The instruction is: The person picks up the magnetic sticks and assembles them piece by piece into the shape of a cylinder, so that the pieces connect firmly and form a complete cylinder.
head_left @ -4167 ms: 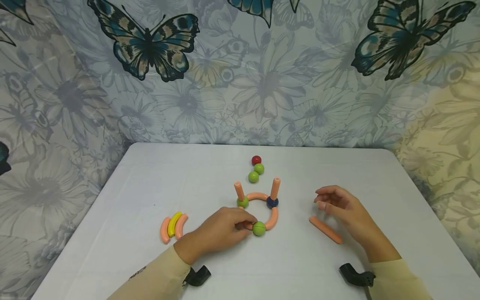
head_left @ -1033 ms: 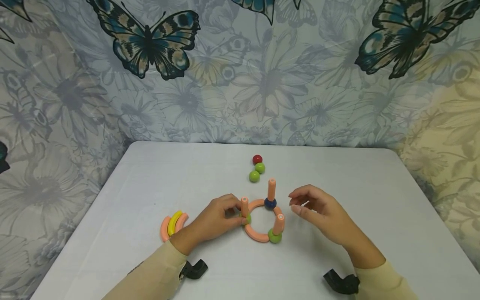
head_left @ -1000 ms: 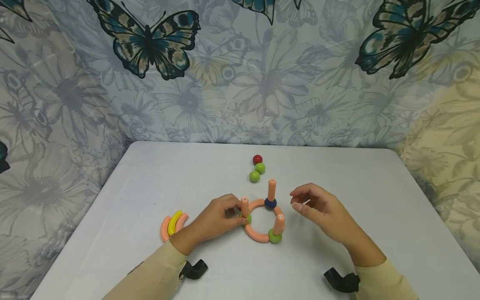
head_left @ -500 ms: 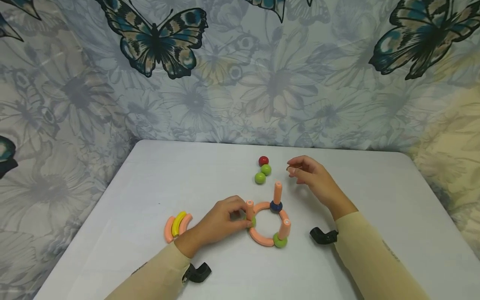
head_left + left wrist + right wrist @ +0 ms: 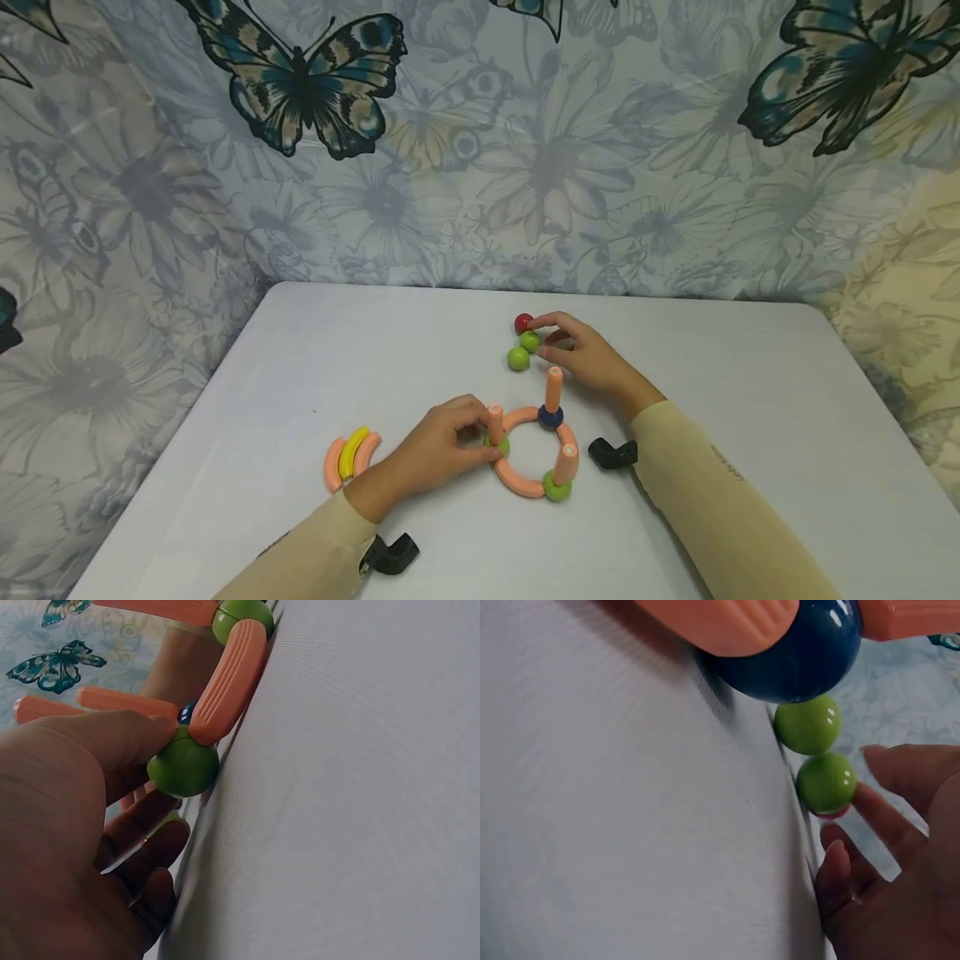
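Observation:
On the white table lies a ring of curved orange pieces [image 5: 522, 483] joined by balls. Upright orange rods [image 5: 553, 390] stand on its dark blue ball [image 5: 551, 417], its front green ball [image 5: 557, 487] and its left green ball [image 5: 184, 762]. My left hand [image 5: 444, 446] pinches that left green ball between thumb and fingers, beside its rod. Behind the ring, my right hand [image 5: 588, 354] reaches over to the loose balls, thumb and index finger spread around a loose green ball [image 5: 826, 783]. The index fingertip is right at the red ball [image 5: 523, 323], and the thumb stays apart from the green one.
Another loose green ball [image 5: 518, 359] sits just in front of that group. At the left lie two curved orange pieces [image 5: 334, 465] and a curved yellow one [image 5: 352, 452], side by side. A butterfly-patterned cloth [image 5: 450, 208] hangs behind the table.
The orange rod once lying at the right now stands on the front green ball. My left hand has shifted to the left ball. My right hand has moved back and left to the loose balls.

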Motion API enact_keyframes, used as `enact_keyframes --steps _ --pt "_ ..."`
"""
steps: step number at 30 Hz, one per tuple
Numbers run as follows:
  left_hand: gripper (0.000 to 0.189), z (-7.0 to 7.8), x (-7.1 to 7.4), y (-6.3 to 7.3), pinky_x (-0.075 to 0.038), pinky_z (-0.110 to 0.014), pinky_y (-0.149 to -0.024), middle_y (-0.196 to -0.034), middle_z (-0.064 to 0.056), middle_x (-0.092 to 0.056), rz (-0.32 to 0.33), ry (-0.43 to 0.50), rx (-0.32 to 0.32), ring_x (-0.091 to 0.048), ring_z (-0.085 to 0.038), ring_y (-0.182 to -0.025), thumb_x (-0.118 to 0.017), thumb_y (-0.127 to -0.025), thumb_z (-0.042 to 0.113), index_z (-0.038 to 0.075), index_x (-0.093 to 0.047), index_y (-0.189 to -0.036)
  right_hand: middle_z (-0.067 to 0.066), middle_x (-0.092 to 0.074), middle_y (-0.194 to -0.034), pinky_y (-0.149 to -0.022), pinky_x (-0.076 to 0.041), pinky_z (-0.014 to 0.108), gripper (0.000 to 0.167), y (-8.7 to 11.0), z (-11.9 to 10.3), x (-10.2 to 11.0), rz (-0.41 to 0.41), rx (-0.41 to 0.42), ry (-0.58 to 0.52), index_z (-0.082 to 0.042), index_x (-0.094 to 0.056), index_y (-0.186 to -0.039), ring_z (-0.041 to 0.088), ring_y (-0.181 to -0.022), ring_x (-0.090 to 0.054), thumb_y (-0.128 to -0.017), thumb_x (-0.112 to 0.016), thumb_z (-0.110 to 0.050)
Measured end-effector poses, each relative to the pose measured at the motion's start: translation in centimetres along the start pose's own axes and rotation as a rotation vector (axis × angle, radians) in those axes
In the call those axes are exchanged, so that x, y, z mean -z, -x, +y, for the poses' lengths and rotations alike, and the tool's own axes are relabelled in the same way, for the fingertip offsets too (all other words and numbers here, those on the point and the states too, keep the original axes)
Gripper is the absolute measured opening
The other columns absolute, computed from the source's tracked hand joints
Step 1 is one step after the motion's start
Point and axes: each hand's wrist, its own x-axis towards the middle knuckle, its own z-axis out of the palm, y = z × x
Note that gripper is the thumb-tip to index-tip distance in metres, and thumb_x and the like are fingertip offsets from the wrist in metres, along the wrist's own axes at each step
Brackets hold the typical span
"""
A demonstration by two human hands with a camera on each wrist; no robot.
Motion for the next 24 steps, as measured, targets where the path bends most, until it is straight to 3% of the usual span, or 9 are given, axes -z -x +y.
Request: enact_keyframes --steps 3,9,15,19,24 --pt "0.023 0.0 0.0 0.1 -0.054 -0.034 -0.087 -0.106 0.013 -0.065 0.017 -0.005 0.005 -0.063 -0.021 -0.098 -0.088 -0.094 0.008 0.023 -0.071 -0.098 0.003 -0.064 -0.143 -0.103 -0.045 0.056 0.039 -0.1 0.0 -0.3 -0.010 0.035 0.026 -0.020 -0.068 -0.145 0.031 -0.125 -0.059 -0.107 -0.069 -0.013" --pt "0.024 0.0 0.0 0.1 -0.053 -0.036 -0.086 -0.108 0.011 -0.065 0.039 -0.009 0.015 -0.062 -0.023 -0.096 -0.088 -0.093 0.005 0.022 -0.070 -0.096 0.003 -0.068 -0.130 -0.095 -0.047 0.048 0.032 -0.2 0.3 -0.7 -0.021 0.065 0.061 -0.013 -0.075 -0.134 0.029 -0.108 -0.058 -0.102 -0.077 -0.011" --pt "0.025 0.1 -0.1 0.2 -0.053 -0.036 -0.085 -0.105 0.011 -0.064 0.042 0.009 0.032 -0.062 -0.023 -0.096 -0.087 -0.095 0.008 0.024 -0.069 -0.096 0.004 -0.067 -0.128 -0.094 -0.048 0.047 0.031 0.3 0.1 -1.0 0.017 0.002 0.103 -0.014 -0.073 -0.133 0.028 -0.109 -0.060 -0.103 -0.079 -0.020" --pt "0.026 0.1 -0.2 0.1 -0.054 -0.036 -0.085 -0.104 0.012 -0.064 0.060 0.015 0.009 -0.063 -0.022 -0.097 -0.086 -0.096 0.009 0.028 -0.069 -0.097 0.004 -0.068 -0.129 -0.088 -0.052 0.046 0.035 1.4 -0.2 -0.5 0.078 -0.033 0.057 -0.012 -0.071 -0.137 0.028 -0.109 -0.063 -0.104 -0.078 -0.022" --pt "0.024 0.4 -0.1 0.1 -0.055 -0.036 -0.080 -0.103 0.012 -0.065 0.102 0.030 -0.028 -0.066 -0.021 -0.096 -0.085 -0.097 0.011 0.028 -0.070 -0.098 0.006 -0.067 -0.129 -0.077 -0.054 0.040 0.038 3.0 -1.7 0.7 0.153 0.025 -0.044 -0.009 -0.069 -0.139 0.030 -0.105 -0.064 -0.105 -0.078 -0.025"
